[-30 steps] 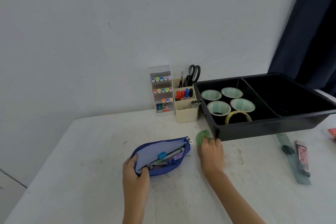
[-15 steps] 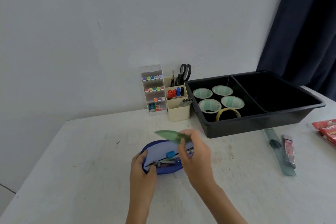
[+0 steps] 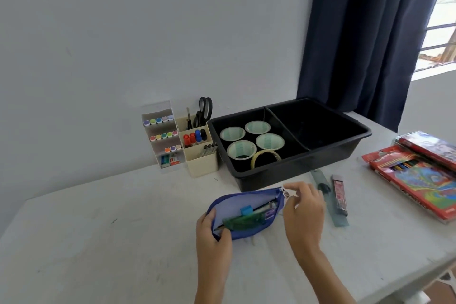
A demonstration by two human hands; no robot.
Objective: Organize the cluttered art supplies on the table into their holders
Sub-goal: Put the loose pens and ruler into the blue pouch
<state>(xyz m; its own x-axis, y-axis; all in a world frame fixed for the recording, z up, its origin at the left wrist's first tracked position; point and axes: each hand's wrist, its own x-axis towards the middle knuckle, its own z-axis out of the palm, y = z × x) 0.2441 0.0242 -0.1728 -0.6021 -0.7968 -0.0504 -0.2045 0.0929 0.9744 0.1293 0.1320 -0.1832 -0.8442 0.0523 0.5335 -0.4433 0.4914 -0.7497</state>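
Observation:
A blue zip pouch (image 3: pixel 243 201) lies open on the white table (image 3: pixel 123 242), just in front of the black tray. A green protractor (image 3: pixel 243 221) sits inside its mouth, beside a blue eraser and some pens. My left hand (image 3: pixel 213 232) grips the pouch's left end, thumb on the front lip. My right hand (image 3: pixel 304 210) hovers at the pouch's right end, index finger and thumb loosely curved either side of the metal zipper pull (image 3: pixel 286 192), with a small gap showing.
A black two-part tray (image 3: pixel 345 153) holds several tape rolls (image 3: pixel 241 149) on its left side. Marker rack (image 3: pixel 161 136) and beige pen holder (image 3: pixel 201 155) stand by the wall. A green ruler (image 3: pixel 339 215), a lead box (image 3: pixel 340 195) and pencil boxes (image 3: pixel 419 175) lie to the right.
My right hand picked the green protractor up from beside the tray, carried it left into the pouch, let go, and moved to the zipper end. The left hand kept holding the pouch.

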